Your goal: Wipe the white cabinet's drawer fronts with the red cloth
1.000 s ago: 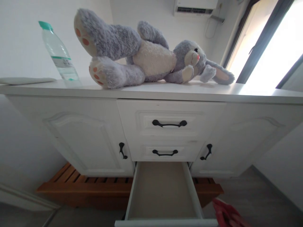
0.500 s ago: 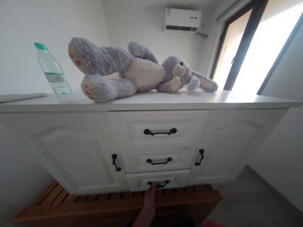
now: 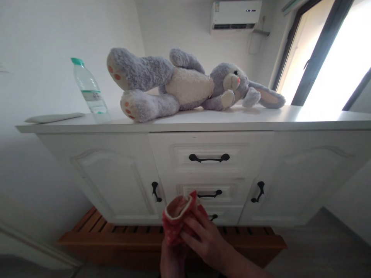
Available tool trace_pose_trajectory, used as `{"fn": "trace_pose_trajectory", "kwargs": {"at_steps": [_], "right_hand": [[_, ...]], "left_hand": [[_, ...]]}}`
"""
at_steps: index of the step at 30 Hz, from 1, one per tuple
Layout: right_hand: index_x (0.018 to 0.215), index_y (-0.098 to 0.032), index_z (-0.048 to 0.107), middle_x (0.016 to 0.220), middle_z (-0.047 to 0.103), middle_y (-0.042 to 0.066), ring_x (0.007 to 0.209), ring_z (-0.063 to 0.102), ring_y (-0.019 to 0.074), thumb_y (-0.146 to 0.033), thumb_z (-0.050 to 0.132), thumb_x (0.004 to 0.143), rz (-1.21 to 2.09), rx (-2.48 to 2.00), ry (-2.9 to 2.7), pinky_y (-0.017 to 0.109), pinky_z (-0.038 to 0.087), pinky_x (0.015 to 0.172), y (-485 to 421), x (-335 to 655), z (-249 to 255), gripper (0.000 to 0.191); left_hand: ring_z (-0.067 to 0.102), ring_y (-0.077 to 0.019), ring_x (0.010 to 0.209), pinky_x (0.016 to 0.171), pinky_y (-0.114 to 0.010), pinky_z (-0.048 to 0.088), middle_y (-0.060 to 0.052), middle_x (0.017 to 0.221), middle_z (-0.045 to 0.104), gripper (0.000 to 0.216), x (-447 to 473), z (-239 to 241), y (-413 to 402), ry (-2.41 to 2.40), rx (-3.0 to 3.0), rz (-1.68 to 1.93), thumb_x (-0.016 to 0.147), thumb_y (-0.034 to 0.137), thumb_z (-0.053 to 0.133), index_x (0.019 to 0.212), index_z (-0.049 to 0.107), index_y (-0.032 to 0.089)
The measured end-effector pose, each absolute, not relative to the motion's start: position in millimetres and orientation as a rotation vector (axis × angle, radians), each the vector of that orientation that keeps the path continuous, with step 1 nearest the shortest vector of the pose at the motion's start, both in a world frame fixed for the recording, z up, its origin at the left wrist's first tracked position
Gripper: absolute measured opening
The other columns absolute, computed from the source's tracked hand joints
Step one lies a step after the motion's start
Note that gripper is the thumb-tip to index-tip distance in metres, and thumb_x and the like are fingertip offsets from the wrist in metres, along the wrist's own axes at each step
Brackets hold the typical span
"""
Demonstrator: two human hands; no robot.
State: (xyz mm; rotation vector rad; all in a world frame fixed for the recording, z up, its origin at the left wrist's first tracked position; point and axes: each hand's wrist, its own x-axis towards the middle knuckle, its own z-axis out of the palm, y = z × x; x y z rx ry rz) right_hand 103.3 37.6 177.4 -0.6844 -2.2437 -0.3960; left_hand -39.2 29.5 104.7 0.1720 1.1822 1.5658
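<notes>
My two hands are low in the middle of the view, holding a small red cloth item (image 3: 177, 216) with a white rim and pale lining. My right hand (image 3: 204, 239) wraps its fingers over the red item from the right. My left hand (image 3: 171, 260) holds it from underneath, mostly hidden. They are in front of the white cabinet (image 3: 116, 170), just before its shut bottom drawer (image 3: 216, 217). On the cabinet top lies a grey and cream plush rabbit (image 3: 185, 83) on its side.
A clear water bottle with a green cap (image 3: 89, 88) stands at the left of the cabinet top, beside a flat pale object (image 3: 53, 117). A wooden slatted platform (image 3: 121, 237) carries the cabinet. An air conditioner (image 3: 234, 13) hangs on the wall; a window (image 3: 333, 58) is at right.
The bottom drawer went from open to shut, pushed in by one hand. Now both hands have come up holding the red cloth item in front of the drawers.
</notes>
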Motion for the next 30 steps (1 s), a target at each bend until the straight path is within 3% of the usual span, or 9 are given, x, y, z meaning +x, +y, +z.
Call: {"fn": "trace_pose_trajectory", "kwargs": {"at_steps": [2,5,10,16,20,23,30], "right_hand": [[0.116,-0.018,0.069,0.14,0.061,0.008,0.144,0.037,0.0334,-0.022,0.057,0.097,-0.422,-0.515,-2.352,0.048,0.052,0.106,74.5,62.6,167.7,0.024],[0.114,-0.015,0.07,0.139,0.062,0.006,0.137,0.044,0.0314,-0.025,0.049,0.101,-0.416,-0.439,-2.549,0.044,0.053,0.104,119.0,21.0,126.9,0.026],[0.107,-0.011,0.071,0.12,0.07,0.006,0.127,0.053,0.0223,-0.018,0.05,0.098,-0.265,-0.669,-2.764,0.034,0.054,0.094,140.6,13.6,79.0,0.024],[0.117,-0.013,0.07,0.122,0.071,0.008,0.124,0.056,0.0238,-0.018,0.06,0.093,-0.118,-0.878,-2.703,0.039,0.049,0.104,118.4,102.4,75.5,0.027],[0.133,-0.016,0.062,0.132,0.067,0.009,0.126,0.055,0.0233,-0.029,0.064,0.093,-0.146,-1.002,-2.668,0.039,0.047,0.107,101.7,195.8,71.1,0.042],[0.13,-0.02,0.065,0.128,0.069,0.006,0.12,0.057,0.0236,-0.027,0.068,0.09,-0.244,-1.193,-2.614,0.04,0.049,0.102,88.3,258.4,61.9,0.04],[0.123,-0.021,0.069,0.123,0.071,0.005,0.121,0.056,0.0261,-0.017,0.068,0.088,-0.394,-1.33,-2.565,0.042,0.046,0.101,64.7,328.7,23.7,0.035]], "left_hand": [[0.075,-0.0185,0.072,0.061,-0.029,0.062,0.0,0.084,0.079,0.013,-65.2,114.8,27.2,1.124,0.112,1.676,0.079,0.03,0.066,0.09,0.071,0.028],[0.073,-0.0102,0.071,0.061,-0.018,0.058,0.004,0.084,0.077,0.018,-85.1,113.0,41.7,1.148,0.005,1.715,0.084,0.015,0.059,0.091,0.069,0.028],[0.075,-0.015,0.078,0.068,-0.024,0.059,-0.004,0.087,0.08,0.02,-71.1,87.5,81.2,1.061,0.038,1.489,0.093,0.021,0.053,0.098,0.072,0.021],[0.073,-0.0162,0.069,0.06,-0.025,0.055,-0.007,0.077,0.079,0.021,-6.1,61.0,87.0,1.035,0.073,1.295,0.09,0.032,0.062,0.087,0.074,0.015],[0.072,-0.0145,0.075,0.066,-0.024,0.054,-0.003,0.085,0.078,0.025,64.9,59.7,77.0,0.891,0.145,1.23,0.074,0.039,0.08,0.09,0.075,0.02],[0.072,-0.0175,0.085,0.075,-0.028,0.055,-0.005,0.097,0.078,0.039,121.3,58.9,71.0,0.818,0.209,1.145,0.066,0.047,0.083,0.096,0.074,0.024],[0.071,-0.0194,0.08,0.073,-0.031,0.053,-0.007,0.091,0.077,0.035,193.2,27.9,70.5,0.809,0.215,1.012,0.065,0.04,0.083,0.093,0.071,0.021]]}}
